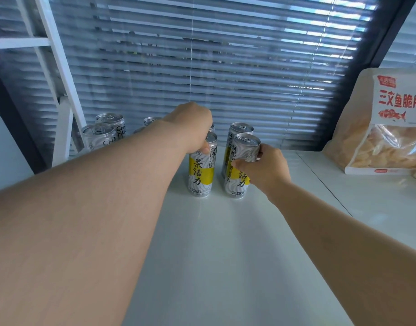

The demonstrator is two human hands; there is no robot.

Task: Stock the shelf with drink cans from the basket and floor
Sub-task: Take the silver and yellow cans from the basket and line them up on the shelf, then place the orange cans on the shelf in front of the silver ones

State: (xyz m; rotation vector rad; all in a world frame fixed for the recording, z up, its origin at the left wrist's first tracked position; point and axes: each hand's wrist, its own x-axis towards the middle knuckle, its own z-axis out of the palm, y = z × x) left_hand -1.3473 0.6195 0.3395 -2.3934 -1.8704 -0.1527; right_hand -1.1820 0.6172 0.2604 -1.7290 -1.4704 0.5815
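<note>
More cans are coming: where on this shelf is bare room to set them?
Bare: the wide shelf front, nearer than the two gripped cans, and the strip between right hand and snack bag. Crowded: back-left cans cluster by the white frame.

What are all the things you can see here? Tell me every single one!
drink cans: at least seven, silver and yellow, on the shelf; some hidden behind the arm
shelf: one, white, under everything
snack bag: one, white with red writing, right side of the shelf
window blinds: one set, grey, behind the shelf
frame: one, white, upper left
left hand: one, grips the top of the front left can
right hand: one, grips the side of the front right can
</note>
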